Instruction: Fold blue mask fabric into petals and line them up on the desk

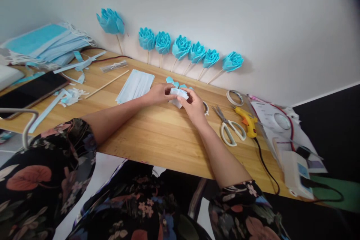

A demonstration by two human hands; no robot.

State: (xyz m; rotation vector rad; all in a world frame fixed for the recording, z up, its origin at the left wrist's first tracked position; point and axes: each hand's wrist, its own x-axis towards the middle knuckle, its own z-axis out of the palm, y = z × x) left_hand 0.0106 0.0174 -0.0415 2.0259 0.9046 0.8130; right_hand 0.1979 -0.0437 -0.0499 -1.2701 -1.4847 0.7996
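Note:
Between my two hands is a small folded piece of pale blue mask fabric point(179, 93), held just above the wooden table. My left hand point(159, 94) pinches its left end between thumb and fingers. At its right end my right hand point(194, 105) is closed on the same piece. Just behind my fingertips lie several small blue petal pieces point(170, 80), partly hidden by the hands. To the left of my left hand a pleated pale blue mask sheet point(136, 86) lies flat on the table.
Several blue fabric roses point(181, 47) on sticks lean against the wall. Scissors point(229, 124), a yellow glue gun point(246, 121) and a tape roll point(235, 98) lie at right. A wooden stick point(107, 83), fabric scraps point(71, 96), a phone point(30, 93) and stacked masks point(47, 43) are at left.

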